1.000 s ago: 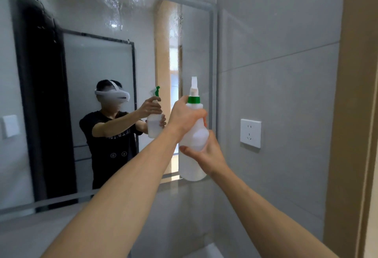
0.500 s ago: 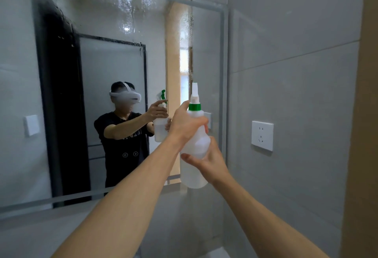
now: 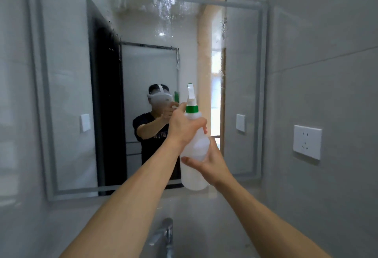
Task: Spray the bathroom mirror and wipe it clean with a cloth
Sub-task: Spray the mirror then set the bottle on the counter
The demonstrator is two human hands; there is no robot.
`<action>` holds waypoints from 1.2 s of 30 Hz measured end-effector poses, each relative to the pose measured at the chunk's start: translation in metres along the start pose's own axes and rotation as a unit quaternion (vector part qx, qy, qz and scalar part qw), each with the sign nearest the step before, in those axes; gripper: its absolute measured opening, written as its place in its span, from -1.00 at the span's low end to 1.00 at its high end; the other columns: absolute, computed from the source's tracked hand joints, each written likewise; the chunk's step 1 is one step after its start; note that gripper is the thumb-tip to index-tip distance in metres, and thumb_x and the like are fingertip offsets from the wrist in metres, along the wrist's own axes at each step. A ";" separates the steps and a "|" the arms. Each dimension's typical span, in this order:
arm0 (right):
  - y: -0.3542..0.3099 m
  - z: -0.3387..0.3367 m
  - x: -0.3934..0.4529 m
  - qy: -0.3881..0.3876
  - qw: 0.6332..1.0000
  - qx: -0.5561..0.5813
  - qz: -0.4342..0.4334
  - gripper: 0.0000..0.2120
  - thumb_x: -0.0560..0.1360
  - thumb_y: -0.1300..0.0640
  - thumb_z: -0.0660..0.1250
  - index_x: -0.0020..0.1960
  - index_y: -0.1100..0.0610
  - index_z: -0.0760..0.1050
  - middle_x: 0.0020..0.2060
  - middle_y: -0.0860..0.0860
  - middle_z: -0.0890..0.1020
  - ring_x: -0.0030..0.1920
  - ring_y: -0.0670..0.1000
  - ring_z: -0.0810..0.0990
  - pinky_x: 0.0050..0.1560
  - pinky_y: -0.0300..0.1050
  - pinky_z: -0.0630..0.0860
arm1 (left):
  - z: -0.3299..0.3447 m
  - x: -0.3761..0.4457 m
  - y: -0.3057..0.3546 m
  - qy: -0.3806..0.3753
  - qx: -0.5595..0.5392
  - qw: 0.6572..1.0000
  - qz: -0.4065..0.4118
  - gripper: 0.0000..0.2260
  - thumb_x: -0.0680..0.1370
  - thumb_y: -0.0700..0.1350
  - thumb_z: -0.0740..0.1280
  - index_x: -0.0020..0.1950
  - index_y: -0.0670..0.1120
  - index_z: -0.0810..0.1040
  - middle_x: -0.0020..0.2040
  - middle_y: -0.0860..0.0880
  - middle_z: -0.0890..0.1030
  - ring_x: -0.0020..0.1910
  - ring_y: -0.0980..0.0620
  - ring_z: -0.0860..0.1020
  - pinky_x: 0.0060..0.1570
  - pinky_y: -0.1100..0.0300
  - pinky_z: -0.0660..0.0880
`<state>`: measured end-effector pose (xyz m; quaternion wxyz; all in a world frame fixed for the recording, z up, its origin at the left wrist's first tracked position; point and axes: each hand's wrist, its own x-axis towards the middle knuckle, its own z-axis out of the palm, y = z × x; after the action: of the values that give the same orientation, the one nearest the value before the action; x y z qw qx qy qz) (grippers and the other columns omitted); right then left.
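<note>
Head view: a bathroom of pale grey tiles, with a large framed mirror (image 3: 67, 94) on the wall ahead. Spray droplets and wet streaks cover the upper middle of its glass, with more specks down the right side. A white wall socket (image 3: 307, 142) sits on the side wall to the right of the mirror, and a chrome faucet (image 3: 164, 235) shows at the bottom edge, below the arms.

Both bare arms reach forward, and 1 white spray bottle (image 3: 194, 155) with a green collar is held upright in front of the lower middle of the mirror, apart from the glass. The left hand (image 3: 185, 127) wraps round the bottle's neck just under the collar, its fingers curled tight on the far side. The right hand (image 3: 208, 162) cups the bottle's body lower down from the right, thumb across the front and fingers curled behind it.

The mirror reflects the person in a dark shirt with a white headset, a dark doorway, and 2 white wall plates. No cloth shows.
</note>
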<state>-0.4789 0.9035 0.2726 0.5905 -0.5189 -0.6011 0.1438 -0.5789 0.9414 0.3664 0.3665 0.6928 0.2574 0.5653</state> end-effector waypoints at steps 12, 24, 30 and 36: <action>-0.013 0.056 0.007 -0.064 0.996 0.050 -0.038 -0.29 0.39 0.09 0.58 0.28 -0.28 0.20 0.10 -0.20 0.52 0.09 -0.18 0.56 -0.02 -0.35 0.49 | -0.057 -0.004 -0.010 0.061 0.025 0.998 0.025 -0.62 0.25 -0.24 0.47 0.05 -0.08 0.59 -0.06 -0.17 0.68 -0.04 -0.20 0.65 0.04 -0.14 0.60; -0.030 0.126 0.002 -0.133 0.986 0.080 -0.057 -0.36 0.35 0.09 0.60 0.18 -0.26 0.28 0.07 -0.16 0.54 0.08 -0.12 0.58 0.04 -0.15 0.56 | -0.134 -0.026 -0.014 0.119 0.058 0.991 0.018 -0.64 0.31 -0.33 0.52 -0.13 0.08 0.50 -0.33 0.18 0.57 -0.35 0.27 0.53 -0.29 0.31 0.47; -0.045 0.155 -0.006 -0.154 0.981 0.100 -0.059 -0.28 0.23 -0.05 0.59 0.28 -0.11 0.31 0.07 -0.12 0.58 0.08 -0.08 0.61 0.12 0.06 0.62 | -0.164 -0.044 -0.007 0.156 0.080 0.984 -0.004 -0.69 0.24 -0.13 0.53 -0.12 0.07 0.53 -0.19 -0.04 0.63 -0.12 -0.24 0.67 -0.07 -0.25 0.62; -0.058 0.179 -0.009 -0.184 0.975 0.106 -0.067 -0.31 0.31 0.03 0.61 0.29 -0.04 0.30 0.08 -0.11 0.56 0.08 -0.08 0.60 0.11 0.00 0.61 | -0.190 -0.055 -0.002 0.188 0.086 0.978 -0.030 -0.64 0.18 -0.15 0.49 -0.10 0.10 0.52 -0.12 -0.16 0.61 -0.08 -0.33 0.65 -0.09 -0.31 0.61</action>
<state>-0.6613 0.9507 0.2665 0.5297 -0.3765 -0.7144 0.2596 -0.7764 0.9410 0.3497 0.2675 0.5950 0.3899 0.6499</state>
